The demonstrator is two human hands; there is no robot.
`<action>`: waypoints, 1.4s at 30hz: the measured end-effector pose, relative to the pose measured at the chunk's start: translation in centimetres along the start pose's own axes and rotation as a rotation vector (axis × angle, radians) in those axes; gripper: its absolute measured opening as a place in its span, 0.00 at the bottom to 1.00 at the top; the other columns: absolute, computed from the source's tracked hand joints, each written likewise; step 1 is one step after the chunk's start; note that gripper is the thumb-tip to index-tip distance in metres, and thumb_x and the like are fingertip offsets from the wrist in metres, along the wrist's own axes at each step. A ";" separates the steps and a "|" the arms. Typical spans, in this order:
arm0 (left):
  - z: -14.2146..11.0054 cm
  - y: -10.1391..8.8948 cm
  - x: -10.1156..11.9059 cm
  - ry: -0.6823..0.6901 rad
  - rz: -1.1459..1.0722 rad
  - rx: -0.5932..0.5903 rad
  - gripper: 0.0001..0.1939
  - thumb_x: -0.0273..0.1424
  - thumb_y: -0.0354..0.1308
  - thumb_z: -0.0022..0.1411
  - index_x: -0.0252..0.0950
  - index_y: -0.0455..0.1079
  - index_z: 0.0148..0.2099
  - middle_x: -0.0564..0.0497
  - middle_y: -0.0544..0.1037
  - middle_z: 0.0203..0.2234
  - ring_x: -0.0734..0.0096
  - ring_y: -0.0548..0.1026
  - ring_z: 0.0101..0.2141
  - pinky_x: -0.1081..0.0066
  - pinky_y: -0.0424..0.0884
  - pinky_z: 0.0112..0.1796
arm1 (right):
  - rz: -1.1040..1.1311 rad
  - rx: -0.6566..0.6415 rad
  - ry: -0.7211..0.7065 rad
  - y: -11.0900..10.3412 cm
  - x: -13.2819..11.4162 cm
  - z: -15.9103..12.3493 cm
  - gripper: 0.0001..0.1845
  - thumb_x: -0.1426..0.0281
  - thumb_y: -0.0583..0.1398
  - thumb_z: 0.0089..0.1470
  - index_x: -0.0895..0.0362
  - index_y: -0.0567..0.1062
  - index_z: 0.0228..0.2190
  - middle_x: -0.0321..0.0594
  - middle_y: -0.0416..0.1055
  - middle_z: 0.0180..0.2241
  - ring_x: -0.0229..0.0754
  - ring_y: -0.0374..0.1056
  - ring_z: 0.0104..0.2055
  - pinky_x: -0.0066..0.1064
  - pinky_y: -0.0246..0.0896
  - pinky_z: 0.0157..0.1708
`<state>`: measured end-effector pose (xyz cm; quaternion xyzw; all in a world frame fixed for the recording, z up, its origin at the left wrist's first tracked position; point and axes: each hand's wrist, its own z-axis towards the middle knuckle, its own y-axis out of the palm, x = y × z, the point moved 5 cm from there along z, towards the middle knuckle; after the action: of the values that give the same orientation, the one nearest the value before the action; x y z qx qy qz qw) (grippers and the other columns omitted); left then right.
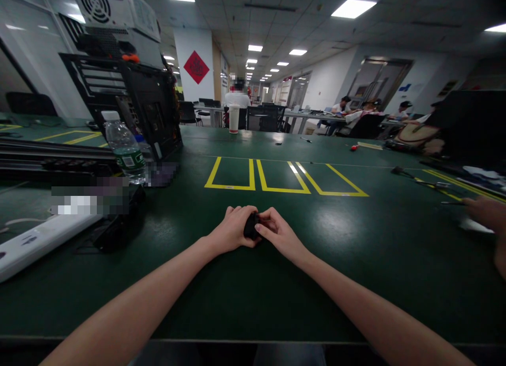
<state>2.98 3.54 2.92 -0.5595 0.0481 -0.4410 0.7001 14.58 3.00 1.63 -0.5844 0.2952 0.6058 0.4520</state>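
Note:
A small black object [251, 226] with a rounded outline sits between my two hands, just above or on the green table [253, 292]; its kind does not show. My left hand [234, 228] wraps round it from the left, fingers over its far side and thumb at its near side. From the right, my right hand [278, 230] pinches its edge between thumb and fingers. Part of the object is hidden by the fingers. Beyond the hands, yellow tape [282, 190] marks three box shapes on the tabletop.
At left stand a water bottle [125, 150], a black computer case [148, 105] and a white power strip [51, 231]. A white cup [234, 118] is at the far edge. Another person's hand [484, 213] is at the right, near some tools [430, 184].

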 end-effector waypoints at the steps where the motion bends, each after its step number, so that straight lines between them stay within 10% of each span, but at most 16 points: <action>1: 0.0 0.1 0.0 0.002 0.001 0.001 0.26 0.35 0.59 0.44 0.37 0.54 0.46 0.50 0.67 0.37 0.64 0.65 0.37 0.66 0.57 0.38 | 0.009 -0.019 0.005 0.0 0.0 0.0 0.09 0.67 0.55 0.47 0.54 0.62 0.33 0.35 0.63 0.35 0.39 0.63 0.39 0.34 0.61 0.38; 42: 0.1 0.1 -0.1 -0.036 -0.020 0.008 0.26 0.35 0.59 0.44 0.38 0.54 0.45 0.50 0.67 0.38 0.63 0.66 0.38 0.65 0.56 0.39 | -0.299 0.091 -0.070 0.0 0.0 0.0 0.09 0.63 0.50 0.51 0.54 0.63 0.33 0.35 0.62 0.32 0.38 0.60 0.34 0.32 0.58 0.35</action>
<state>3.05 3.62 2.84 -0.5650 0.0279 -0.4379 0.6988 14.54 2.98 1.65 -0.5794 0.2162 0.5377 0.5731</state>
